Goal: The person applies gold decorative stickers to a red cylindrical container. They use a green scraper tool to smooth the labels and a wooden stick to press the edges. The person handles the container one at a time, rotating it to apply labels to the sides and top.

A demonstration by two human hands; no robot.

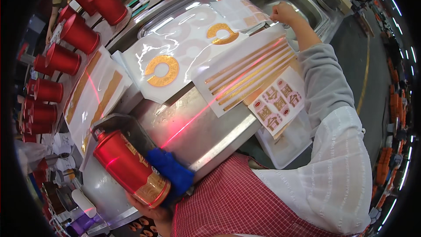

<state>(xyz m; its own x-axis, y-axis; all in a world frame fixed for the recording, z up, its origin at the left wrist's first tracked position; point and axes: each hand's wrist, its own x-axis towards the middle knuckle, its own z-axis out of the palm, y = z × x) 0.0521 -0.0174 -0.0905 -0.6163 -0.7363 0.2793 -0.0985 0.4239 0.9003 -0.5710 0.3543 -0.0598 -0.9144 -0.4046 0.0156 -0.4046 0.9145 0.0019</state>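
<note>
A red bottle (125, 160) with a gold patterned band and a short neck lies tilted at the lower left. My left hand (151, 213) is closed around its lower end, partly hidden behind it. A blue cloth (173, 173) is bunched against the bottle's right side. My right arm stretches far across to the sink, where my right hand (284, 14) is closed beside the edge of a clear sheet (241, 12); what its fingers hold, if anything, is hidden. Next to that lies a larger decal sheet (188, 52) with two gold ring-shaped pieces.
Striped gold decal strips (250, 79) and a sheet of printed labels (278, 101) lie at the right of the steel worktop (175, 118). Another gold-edged sheet (94, 92) is at left. Several red containers (81, 35) stand along the conveyor. A steel sink (302, 4) is at the far right.
</note>
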